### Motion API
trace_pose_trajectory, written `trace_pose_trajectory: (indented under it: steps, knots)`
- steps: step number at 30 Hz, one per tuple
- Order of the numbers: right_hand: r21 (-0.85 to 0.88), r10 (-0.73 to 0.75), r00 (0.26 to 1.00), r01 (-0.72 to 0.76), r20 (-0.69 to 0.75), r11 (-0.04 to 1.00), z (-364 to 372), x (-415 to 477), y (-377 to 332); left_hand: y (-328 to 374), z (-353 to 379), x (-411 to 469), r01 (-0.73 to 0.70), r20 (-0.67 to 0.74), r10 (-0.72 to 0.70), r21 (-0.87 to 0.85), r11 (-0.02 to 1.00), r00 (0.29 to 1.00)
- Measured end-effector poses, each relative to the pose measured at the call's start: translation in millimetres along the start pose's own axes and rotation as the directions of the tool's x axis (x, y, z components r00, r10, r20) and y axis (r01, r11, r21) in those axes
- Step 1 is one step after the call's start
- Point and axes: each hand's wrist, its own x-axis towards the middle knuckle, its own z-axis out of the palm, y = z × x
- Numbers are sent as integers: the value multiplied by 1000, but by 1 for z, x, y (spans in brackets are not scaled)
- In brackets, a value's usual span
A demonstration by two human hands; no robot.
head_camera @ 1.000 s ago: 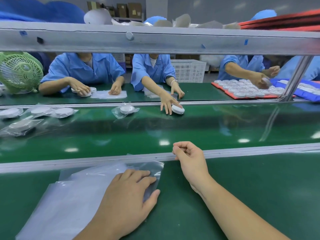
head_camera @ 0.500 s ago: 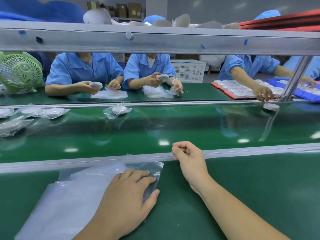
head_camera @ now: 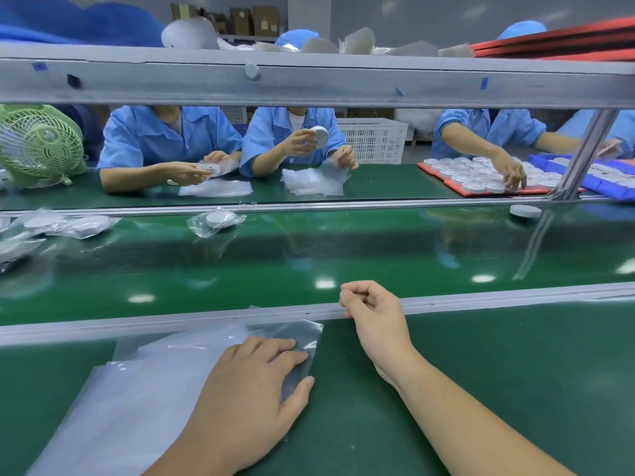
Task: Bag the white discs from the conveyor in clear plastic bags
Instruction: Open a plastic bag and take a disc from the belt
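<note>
Head view, listed left to right. A green fan (head_camera: pixel 37 146) stands at the far left, well beyond the left fingers. A cluster of bagged discs (head_camera: pixel 68 224) lies on the conveyor (head_camera: pixel 343 255), ahead and to the left of those fingers.

On the near bench (head_camera: pixel 515 372), a stack of clear plastic bags (head_camera: pixel 137 389) lies flat. Its far corner reaches the rail (head_camera: pixel 481 298) that separates the bench from the conveyor. The left hand (head_camera: pixel 247 400) rests palm down on the right end of the stack. Its fingers (head_camera: pixel 275 352) are straight and released, pressing the top bag, and the thumb is spread toward the stack's right edge.

Ahead of the left fingers, near the far side of the conveyor, lies a single bagged disc (head_camera: pixel 218 219). Beyond it, workers in blue coats (head_camera: pixel 165 139) sit at the far bench. One of them holds a raised disc (head_camera: pixel 319 137) above a loose pile of bags (head_camera: pixel 316 182). A white crate (head_camera: pixel 374 139) stands behind that worker.

The right hand (head_camera: pixel 374 314) rests on the rail, just right of the stack's far corner. Its fingers (head_camera: pixel 357 293) are clenched toward the palm, with the thumb against the index finger, and nothing is visibly grasped.

Ahead and to the right of the right fingers, well apart from them, a bare white disc (head_camera: pixel 525 211) lies at the far edge of the conveyor. Beyond it, a red tray (head_camera: pixel 436 175) carries rows of white discs, and a worker's hand (head_camera: pixel 512 171) touches them. A blue tray (head_camera: pixel 615 194) sits at the far right.
</note>
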Motion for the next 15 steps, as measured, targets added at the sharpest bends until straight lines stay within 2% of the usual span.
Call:
trace_pose_trajectory:
  steps: [15]
  knots:
    - [-13,10,1000,-10,-2,1000,0,0,0,0,-1,1,16,29,-16,-8,1000,999]
